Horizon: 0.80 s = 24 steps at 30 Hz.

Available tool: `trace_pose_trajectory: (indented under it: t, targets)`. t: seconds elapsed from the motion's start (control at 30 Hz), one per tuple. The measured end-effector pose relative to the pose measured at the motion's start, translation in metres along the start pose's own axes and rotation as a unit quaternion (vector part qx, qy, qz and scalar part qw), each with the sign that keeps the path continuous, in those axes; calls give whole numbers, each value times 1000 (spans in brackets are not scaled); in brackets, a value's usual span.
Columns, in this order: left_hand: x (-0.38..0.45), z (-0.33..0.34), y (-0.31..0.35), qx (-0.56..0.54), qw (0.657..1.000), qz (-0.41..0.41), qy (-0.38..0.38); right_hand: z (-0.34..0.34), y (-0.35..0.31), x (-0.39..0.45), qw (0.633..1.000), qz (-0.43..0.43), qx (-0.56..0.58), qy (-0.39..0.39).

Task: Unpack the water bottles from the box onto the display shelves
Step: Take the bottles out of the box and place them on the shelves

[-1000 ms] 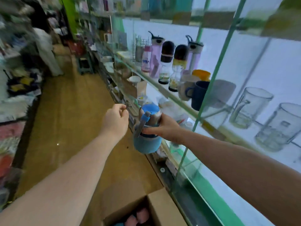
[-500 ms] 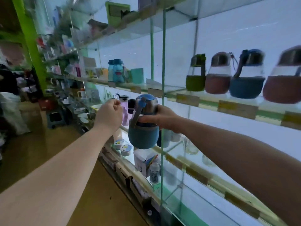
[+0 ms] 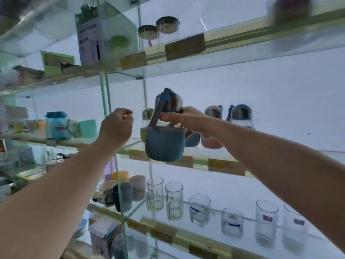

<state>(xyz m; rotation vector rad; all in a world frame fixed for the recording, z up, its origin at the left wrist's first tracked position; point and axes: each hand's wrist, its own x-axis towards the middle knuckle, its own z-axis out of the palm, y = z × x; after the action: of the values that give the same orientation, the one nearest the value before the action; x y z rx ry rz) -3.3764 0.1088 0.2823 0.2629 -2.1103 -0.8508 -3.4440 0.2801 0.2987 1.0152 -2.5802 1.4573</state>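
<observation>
My right hand (image 3: 183, 118) grips a round water bottle (image 3: 165, 144) with a blue sleeve, steel cap and dark strap, held upright in the air just in front of the middle glass shelf (image 3: 220, 166). My left hand (image 3: 116, 127) hangs as a closed fist left of the bottle, holding nothing and apart from it. Behind the held bottle stand more bottles on that shelf: a green one (image 3: 146, 116), a pink one (image 3: 212, 141) and a blue one with a steel cap (image 3: 240, 114). The box is out of view.
A green vertical frame post (image 3: 110, 113) runs just left of the bottle. Drinking glasses (image 3: 173, 200) and mugs (image 3: 123, 197) fill the shelf below. The upper shelf (image 3: 186, 47) carries a carton and steel-lidded jars. A blue bear-shaped bottle (image 3: 57, 126) stands at left.
My view has swung up and right along the shelves. My right hand has raised the blue bottle up to the middle shelf, in front of the row of bottles. The left fist rose alongside.
</observation>
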Motion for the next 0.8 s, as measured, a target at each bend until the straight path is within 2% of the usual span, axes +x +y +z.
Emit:
trace_pose_trajectory:
  t: [0.4,0.57,0.8]
  targets:
    - [-9,133,92,-119,979,45,-160,-152,72,-57,983,104,-84,125]
    - [-13,163,116,-129,970,77,-190,-182,100,-67,969,150,-110,164]
    - [-22,193,143,-145,962,75,-219,-195,124,-70,960,176,-108,186]
